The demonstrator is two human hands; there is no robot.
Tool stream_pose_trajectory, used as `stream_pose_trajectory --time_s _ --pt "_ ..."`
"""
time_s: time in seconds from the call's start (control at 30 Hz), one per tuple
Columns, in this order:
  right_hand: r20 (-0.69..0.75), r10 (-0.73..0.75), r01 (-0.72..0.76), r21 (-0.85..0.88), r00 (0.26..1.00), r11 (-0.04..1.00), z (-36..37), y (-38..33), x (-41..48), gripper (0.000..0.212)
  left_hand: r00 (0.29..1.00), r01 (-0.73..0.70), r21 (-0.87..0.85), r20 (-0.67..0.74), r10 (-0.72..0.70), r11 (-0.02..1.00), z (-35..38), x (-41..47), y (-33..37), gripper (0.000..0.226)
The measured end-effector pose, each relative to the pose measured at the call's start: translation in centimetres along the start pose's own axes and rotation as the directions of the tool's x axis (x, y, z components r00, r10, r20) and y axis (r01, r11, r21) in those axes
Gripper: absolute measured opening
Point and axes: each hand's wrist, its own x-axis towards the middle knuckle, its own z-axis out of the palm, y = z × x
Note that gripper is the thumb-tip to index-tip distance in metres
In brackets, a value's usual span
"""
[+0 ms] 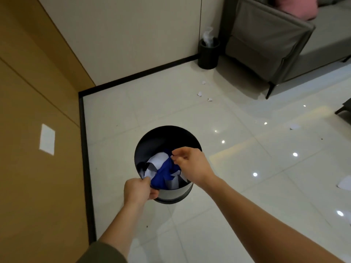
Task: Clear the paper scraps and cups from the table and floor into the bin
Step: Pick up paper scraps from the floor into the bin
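Bin (163, 138), black, holding paper scraps (156, 161): our left hand (138, 188) grips its rim, right hand (190, 164) curled above, contents we cannot tell; we should release low inside.

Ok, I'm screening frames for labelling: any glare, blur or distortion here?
Head view: ceiling lights glare as bright spots on the glossy floor; the wide-angle lens splays the walls; the bin is dark inside, and the right hand looks slightly soft.

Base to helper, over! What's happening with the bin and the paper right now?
Left grip holds bin rim. Right grip over bin, fingers pinched, hold unclear. Blue and white paper inside. Scraps on floor near sofa.
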Motion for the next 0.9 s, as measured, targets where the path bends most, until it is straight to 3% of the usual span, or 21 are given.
stream_pose_trajectory --time_s 0.17,0.57,0.9 --pt "-0.069 0.004 -0.006 -0.028 0.998 1.000 -5.1 -2.1 8.8 0.029 0.994 -0.073 0.024 0.079 0.071 0.997 3.9 5.4 9.2 0.023" --pt "-0.020 0.119 -0.120 -0.268 0.993 0.956 -13.6 -7.8 30.2 0.035 0.953 -0.193 0.164 0.264 0.145 0.967 14.7 20.0 30.4 0.024" --pt "-0.213 0.096 -0.113 -0.066 0.972 0.991 -22.7 -8.9 48.9 0.032 0.982 -0.081 0.106 0.178 0.061 0.991 23.7 33.6 43.9 0.021"
